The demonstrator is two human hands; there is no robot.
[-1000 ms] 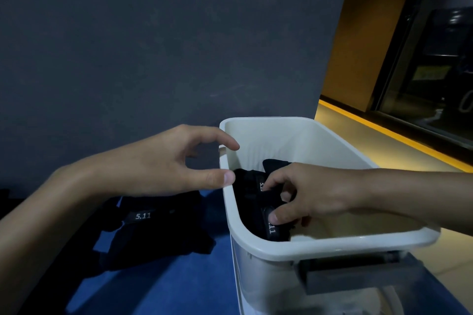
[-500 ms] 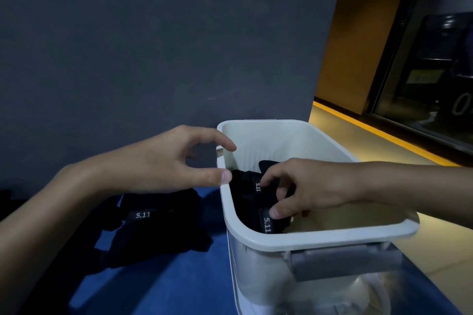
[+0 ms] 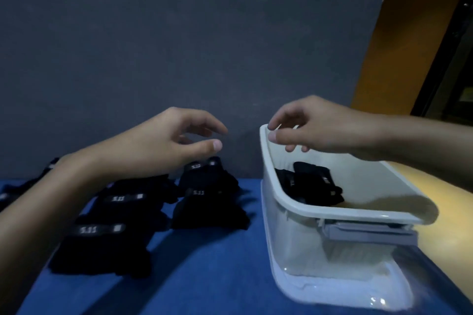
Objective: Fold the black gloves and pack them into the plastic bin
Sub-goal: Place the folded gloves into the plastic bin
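Dark grey wall [image 3: 179, 33] fills the background, with an orange panel [image 3: 378, 46] at its right edge. Below it runs a blue worktop [image 3: 204, 276].

On the right part of the worktop stands a pale plastic bin [image 3: 332, 213] with a grey latch [image 3: 368, 231] on its near side. Folded black gloves [image 3: 309, 184] lie inside it, against the left wall near the bottom.

More black gloves lie on the worktop to the left of the bin, each with a small white "5.11" label. One pair [image 3: 207, 179] sits nearest the wall, another [image 3: 210, 212] just in front of it. A third [image 3: 128, 202] and a fourth [image 3: 99, 250] lie further left, partly under the left forearm. At the far left edge more dark fabric [image 3: 15, 192] is too blurred to make out.

The left hand [image 3: 163, 143] hovers above the gloves on the worktop. Its fingers [image 3: 215, 146] are loosely curved, thumb and forefinger apart, holding nothing.

The right hand [image 3: 320, 128] hangs over the far left corner of the bin, above the packed gloves. Its fingers [image 3: 272, 137] are relaxed and slightly bent, and hold nothing. Whether a fingertip touches the rim cannot be told.
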